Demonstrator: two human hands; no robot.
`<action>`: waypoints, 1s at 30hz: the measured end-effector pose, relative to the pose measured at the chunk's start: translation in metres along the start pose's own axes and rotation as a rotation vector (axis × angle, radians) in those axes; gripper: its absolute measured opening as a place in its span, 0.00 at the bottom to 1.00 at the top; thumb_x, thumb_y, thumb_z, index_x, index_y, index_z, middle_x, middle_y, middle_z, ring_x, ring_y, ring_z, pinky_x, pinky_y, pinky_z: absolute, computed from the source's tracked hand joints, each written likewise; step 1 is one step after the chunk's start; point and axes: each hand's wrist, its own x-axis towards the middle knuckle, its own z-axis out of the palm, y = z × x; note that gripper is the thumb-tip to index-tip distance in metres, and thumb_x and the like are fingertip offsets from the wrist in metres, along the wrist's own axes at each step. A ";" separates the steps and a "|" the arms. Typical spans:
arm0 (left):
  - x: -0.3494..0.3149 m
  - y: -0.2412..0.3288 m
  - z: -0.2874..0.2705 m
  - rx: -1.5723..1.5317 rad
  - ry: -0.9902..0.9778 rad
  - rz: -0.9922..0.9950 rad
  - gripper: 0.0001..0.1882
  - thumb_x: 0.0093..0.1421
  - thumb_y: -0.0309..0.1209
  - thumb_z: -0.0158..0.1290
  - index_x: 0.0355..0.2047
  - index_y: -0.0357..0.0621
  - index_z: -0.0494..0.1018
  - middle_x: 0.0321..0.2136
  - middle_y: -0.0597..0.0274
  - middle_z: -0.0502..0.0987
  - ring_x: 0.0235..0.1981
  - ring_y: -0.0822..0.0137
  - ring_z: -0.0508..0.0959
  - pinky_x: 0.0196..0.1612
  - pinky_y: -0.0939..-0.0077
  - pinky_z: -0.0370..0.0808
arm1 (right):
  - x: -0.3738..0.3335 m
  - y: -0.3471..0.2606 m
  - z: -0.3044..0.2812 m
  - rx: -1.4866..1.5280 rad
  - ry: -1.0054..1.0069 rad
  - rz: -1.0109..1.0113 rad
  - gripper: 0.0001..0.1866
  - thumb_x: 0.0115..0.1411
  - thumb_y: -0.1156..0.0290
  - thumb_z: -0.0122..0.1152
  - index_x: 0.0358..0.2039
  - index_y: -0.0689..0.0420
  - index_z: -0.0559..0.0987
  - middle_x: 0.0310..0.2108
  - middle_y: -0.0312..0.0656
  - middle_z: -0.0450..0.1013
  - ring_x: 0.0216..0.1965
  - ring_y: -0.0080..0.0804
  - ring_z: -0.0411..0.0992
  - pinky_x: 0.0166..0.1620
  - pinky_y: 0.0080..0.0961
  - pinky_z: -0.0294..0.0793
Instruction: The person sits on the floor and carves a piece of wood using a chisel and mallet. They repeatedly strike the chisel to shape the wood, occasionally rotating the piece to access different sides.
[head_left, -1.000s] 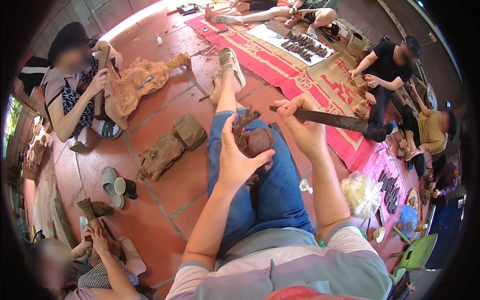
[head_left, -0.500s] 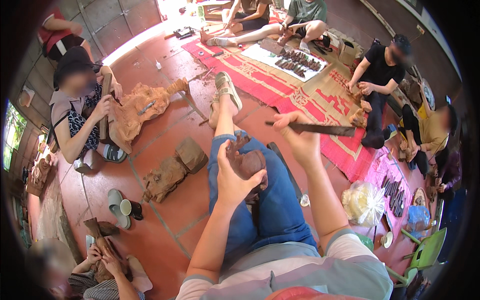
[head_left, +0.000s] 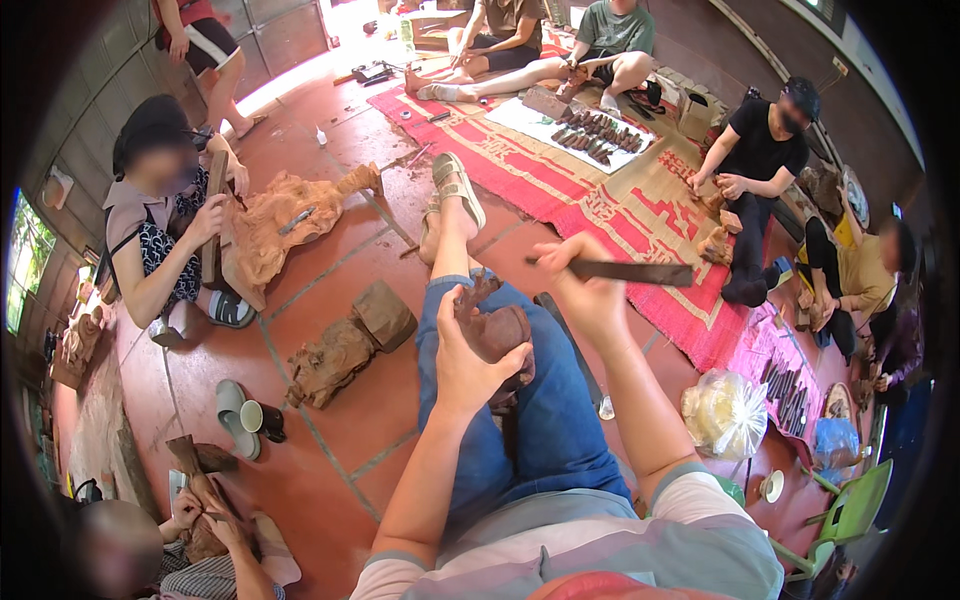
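My left hand is wrapped round a dark brown wood carving, its thumb across the near side. The carving rests over my lap, against my jeans. Raised to the right of it, my right hand grips a long, flat, dark file-like bar. The bar's thin end points left and its broad end right, apart from the carving. Motion smears the right fingers slightly. Another long dark bar lies beside my right thigh.
A wood block and rough carving lie left of my legs. Co-workers sit around, one by a large pale carving. Rows of tools lie on a white sheet and a pink cloth. A plastic bag stands right.
My right hand has shifted slightly left and down with the bar. My left hand and the carving stay nearly still. A standing person at the far left has moved rightward.
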 end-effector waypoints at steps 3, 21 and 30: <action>-0.001 -0.001 0.000 -0.008 -0.005 0.014 0.55 0.39 0.37 0.70 0.62 0.41 0.47 0.52 0.45 0.64 0.51 0.55 0.70 0.53 0.62 0.69 | -0.007 -0.004 0.012 -0.143 -0.195 0.000 0.05 0.56 0.80 0.63 0.27 0.60 0.74 0.32 0.40 0.74 0.43 0.29 0.74 0.48 0.27 0.74; -0.004 0.006 -0.002 -0.105 0.002 0.012 0.54 0.41 0.37 0.69 0.62 0.42 0.47 0.54 0.48 0.63 0.52 0.58 0.69 0.55 0.64 0.68 | 0.003 -0.009 -0.004 0.012 0.007 0.084 0.09 0.57 0.77 0.62 0.24 0.58 0.70 0.24 0.30 0.68 0.30 0.14 0.67 0.34 0.16 0.67; -0.002 0.006 0.000 -0.046 0.003 0.015 0.54 0.41 0.36 0.69 0.62 0.41 0.47 0.53 0.46 0.63 0.51 0.58 0.70 0.54 0.64 0.69 | -0.007 -0.015 0.017 -0.103 -0.128 0.061 0.11 0.57 0.80 0.58 0.23 0.57 0.66 0.24 0.29 0.66 0.25 0.12 0.64 0.29 0.15 0.66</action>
